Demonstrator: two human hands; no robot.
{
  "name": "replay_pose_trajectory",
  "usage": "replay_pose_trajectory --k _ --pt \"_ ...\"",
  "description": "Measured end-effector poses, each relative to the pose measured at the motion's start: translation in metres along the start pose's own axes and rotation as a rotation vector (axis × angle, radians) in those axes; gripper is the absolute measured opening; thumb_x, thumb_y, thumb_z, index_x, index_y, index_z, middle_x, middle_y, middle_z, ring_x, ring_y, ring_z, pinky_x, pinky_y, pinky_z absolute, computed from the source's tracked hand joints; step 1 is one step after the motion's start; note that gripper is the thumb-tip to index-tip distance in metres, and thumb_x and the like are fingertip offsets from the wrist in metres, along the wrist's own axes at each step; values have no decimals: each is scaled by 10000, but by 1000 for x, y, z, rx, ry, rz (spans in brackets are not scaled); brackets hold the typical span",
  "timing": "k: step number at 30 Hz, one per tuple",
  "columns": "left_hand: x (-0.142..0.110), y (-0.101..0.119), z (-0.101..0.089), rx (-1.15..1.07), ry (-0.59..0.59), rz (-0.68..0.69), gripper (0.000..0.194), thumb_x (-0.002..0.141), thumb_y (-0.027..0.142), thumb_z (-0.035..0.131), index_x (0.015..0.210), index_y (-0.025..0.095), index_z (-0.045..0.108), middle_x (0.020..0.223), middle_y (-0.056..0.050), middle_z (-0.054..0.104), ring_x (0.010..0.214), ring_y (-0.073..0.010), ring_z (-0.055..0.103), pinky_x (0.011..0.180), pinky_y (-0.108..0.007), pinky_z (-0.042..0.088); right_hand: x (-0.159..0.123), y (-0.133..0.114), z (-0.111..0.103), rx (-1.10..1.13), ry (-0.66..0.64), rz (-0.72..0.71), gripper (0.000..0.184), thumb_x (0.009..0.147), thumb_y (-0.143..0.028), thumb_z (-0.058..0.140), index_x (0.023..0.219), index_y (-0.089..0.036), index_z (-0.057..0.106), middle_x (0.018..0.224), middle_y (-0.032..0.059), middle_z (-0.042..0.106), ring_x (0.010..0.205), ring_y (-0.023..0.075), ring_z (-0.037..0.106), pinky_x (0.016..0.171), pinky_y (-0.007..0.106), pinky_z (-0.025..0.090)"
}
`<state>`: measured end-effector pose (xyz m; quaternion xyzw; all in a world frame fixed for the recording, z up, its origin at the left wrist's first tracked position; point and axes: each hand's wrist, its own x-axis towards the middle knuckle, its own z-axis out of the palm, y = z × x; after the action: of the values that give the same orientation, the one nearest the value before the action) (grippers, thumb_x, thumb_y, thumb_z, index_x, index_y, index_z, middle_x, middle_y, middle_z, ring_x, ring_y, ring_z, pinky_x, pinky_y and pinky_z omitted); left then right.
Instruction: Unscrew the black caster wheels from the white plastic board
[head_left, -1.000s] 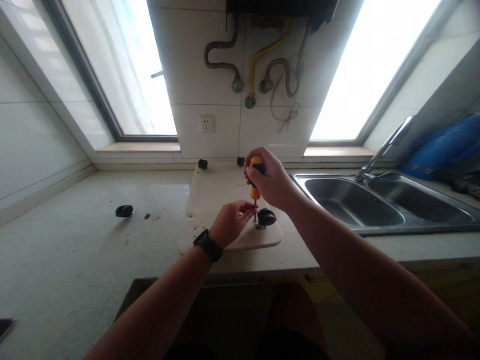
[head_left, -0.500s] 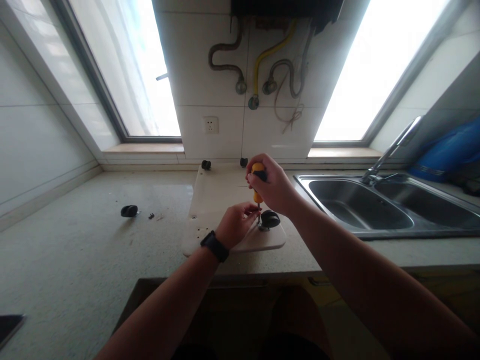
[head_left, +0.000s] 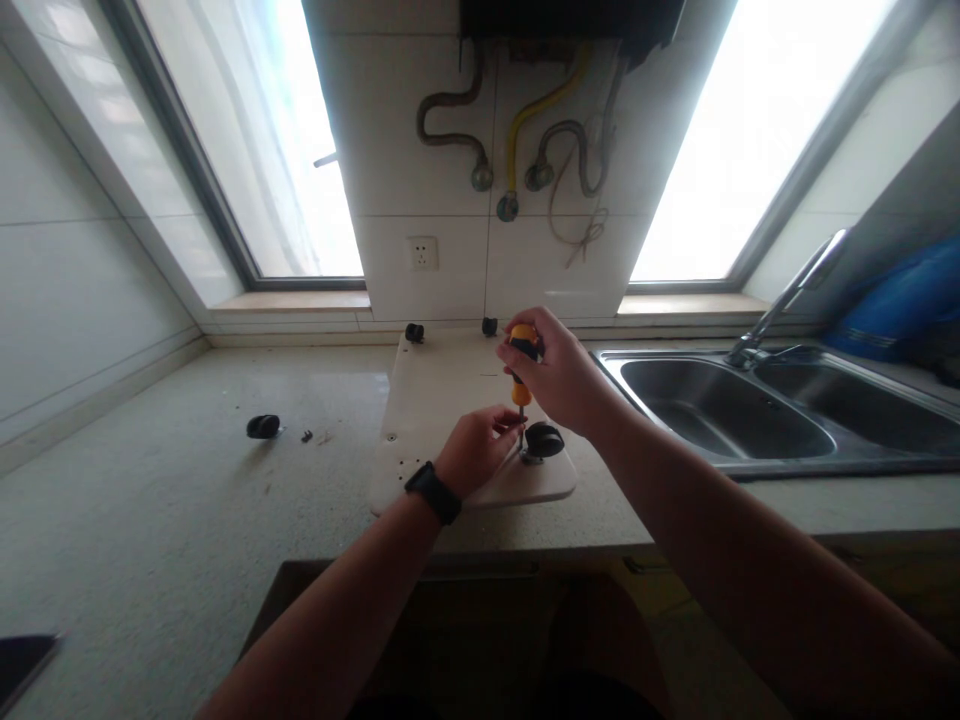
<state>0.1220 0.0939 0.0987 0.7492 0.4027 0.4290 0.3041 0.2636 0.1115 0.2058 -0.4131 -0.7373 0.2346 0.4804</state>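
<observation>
My right hand (head_left: 559, 370) is wrapped around the yellow-and-black handle of a screwdriver (head_left: 523, 390), held upright with its shaft pointing down. My left hand (head_left: 480, 445), a black watch on its wrist, pinches at the lower shaft; whether a screw is also between the fingertips is too small to tell. Below them, the shaft meets the metal plate of a black caster wheel (head_left: 544, 440) at the near right corner of a white board (head_left: 442, 390). Two more casters, one at the far left (head_left: 414, 333) and another at the far middle (head_left: 490, 327), sit on the board.
A loose black caster (head_left: 262, 427) lies on the speckled countertop (head_left: 315, 500) at left, beside small dark bits (head_left: 307, 436). To the right is a double steel sink (head_left: 720, 400) with a faucet (head_left: 787, 300). Pipes and a socket (head_left: 423, 253) are on the wall behind.
The view has shifted slightly. Both hands keep their places at the screwdriver, and my right hand's grip on the handle has turned a little. The casters and the board stay as they were.
</observation>
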Motion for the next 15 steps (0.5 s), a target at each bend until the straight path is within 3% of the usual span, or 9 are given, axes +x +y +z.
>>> replay_pose_trajectory --k 6,9,15 --pt "4 -7 3 -113 -36 22 226 975 200 630 1157 190 763 1179 -106 803 1087 -248 752 1013 -412 555 7 -4 -16 -22 -64 1 325 783 -372 813 1056 -231 707 954 28 692 737 158 651 657 320 541" --pt "6 -9 4 -144 -39 16 222 985 248 643 1165 204 765 1181 -98 805 1094 -249 753 1023 -419 552 8 -5 -24 -20 -67 13 342 755 -343 841 1055 -226 724 909 18 714 713 159 663 645 317 545" --pt "9 -2 1 -178 -26 -34 155 954 249 691 1063 219 797 1088 -74 829 1022 -237 773 988 -405 559 6 -13 -37 -257 -84 -14 336 794 -300 814 1117 -251 736 963 27 760 828 204 700 756 372 559"
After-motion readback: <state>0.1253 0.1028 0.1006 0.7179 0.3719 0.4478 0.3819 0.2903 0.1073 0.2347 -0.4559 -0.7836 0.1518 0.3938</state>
